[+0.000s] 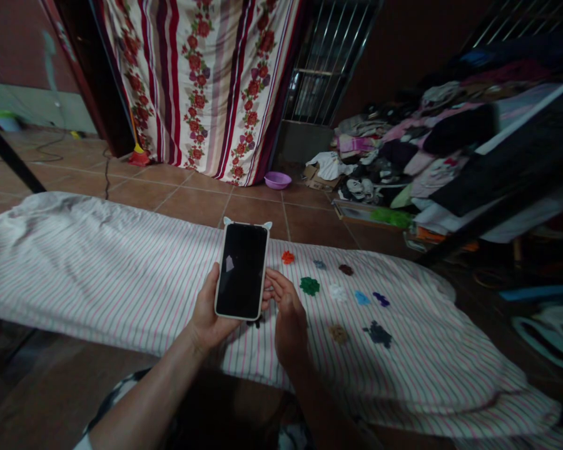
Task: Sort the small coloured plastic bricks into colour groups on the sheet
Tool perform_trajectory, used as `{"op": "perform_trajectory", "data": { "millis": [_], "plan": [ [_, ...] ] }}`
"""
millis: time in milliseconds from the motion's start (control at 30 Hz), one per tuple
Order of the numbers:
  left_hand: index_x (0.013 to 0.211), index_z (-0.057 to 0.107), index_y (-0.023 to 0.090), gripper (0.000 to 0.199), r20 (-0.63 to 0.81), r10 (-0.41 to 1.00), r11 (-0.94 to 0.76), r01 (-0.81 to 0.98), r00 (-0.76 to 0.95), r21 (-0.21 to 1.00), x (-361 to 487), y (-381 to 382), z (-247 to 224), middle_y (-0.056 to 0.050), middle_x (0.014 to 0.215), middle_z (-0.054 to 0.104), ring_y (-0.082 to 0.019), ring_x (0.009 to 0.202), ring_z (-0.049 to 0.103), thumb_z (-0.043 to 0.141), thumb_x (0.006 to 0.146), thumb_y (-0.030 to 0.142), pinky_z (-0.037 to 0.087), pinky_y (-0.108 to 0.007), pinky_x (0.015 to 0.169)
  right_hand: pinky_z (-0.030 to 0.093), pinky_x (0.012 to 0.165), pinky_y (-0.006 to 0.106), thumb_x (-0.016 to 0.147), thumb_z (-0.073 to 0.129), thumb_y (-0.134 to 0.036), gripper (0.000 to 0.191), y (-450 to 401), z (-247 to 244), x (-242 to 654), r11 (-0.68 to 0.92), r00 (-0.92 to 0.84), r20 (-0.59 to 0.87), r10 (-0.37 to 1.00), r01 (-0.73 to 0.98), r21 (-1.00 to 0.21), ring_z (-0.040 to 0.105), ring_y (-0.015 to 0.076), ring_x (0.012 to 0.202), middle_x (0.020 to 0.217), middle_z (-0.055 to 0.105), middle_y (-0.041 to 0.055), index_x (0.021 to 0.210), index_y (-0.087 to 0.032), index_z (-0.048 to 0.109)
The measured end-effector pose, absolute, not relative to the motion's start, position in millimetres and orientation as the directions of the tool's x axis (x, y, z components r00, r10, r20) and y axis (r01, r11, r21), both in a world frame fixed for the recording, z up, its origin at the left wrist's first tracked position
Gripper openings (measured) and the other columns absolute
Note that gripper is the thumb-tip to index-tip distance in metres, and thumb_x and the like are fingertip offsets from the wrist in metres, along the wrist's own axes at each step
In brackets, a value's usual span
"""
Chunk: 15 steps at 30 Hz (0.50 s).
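A phone (pixel 242 272) with a dark screen and a pale case with two ear-like corners is upright in my left hand (pixel 211 312), whose fingers wrap behind it. My right hand (pixel 291 319) is at the phone's right edge, fingers bent and close together; whether they grip the case is unclear. To the right, small piles lie on a striped cloth (pixel 122 269): orange (pixel 288 257), green (pixel 309 286), white (pixel 338 292), light blue (pixel 361 297), purple (pixel 381 299), brown (pixel 346 269), tan (pixel 338 334) and dark grey (pixel 379 334). Something black is partly hidden below the phone.
Behind the cloth is a tiled floor (pixel 192 197) with a purple basin (pixel 277 180) and a red broom (pixel 139 156). A floral curtain (pixel 197 87) hangs at the back. Heaped clothes (pixel 403 137) fill the right side. Dark slanted bars stand at both ends of the cloth.
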<state>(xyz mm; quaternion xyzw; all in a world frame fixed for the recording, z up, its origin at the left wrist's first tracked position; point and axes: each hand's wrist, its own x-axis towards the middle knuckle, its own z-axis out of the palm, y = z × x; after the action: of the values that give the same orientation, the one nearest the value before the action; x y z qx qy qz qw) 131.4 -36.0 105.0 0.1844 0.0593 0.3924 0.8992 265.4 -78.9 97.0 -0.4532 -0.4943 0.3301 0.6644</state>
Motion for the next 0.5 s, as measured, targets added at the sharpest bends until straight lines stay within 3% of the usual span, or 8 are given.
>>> {"op": "perform_trajectory", "data": {
  "millis": [500],
  "plan": [
    [0.12, 0.06, 0.003, 0.07, 0.04, 0.725, 0.625, -0.682, 0.687, 0.379, 131.1, -35.1, 106.3, -0.02, 0.108, 0.069, -0.028, 0.099, 0.066, 0.043, 0.088, 0.063, 0.043, -0.045, 0.098, 0.053, 0.074, 0.032, 0.089, 0.042, -0.063, 0.056, -76.5, 95.5, 264.1, 0.326, 0.283, 0.294, 0.913, -0.07, -0.943, 0.064, 0.0205, 0.091, 0.104, 0.067, 0.01, 0.117, -0.02, 0.063]
  ]
}}
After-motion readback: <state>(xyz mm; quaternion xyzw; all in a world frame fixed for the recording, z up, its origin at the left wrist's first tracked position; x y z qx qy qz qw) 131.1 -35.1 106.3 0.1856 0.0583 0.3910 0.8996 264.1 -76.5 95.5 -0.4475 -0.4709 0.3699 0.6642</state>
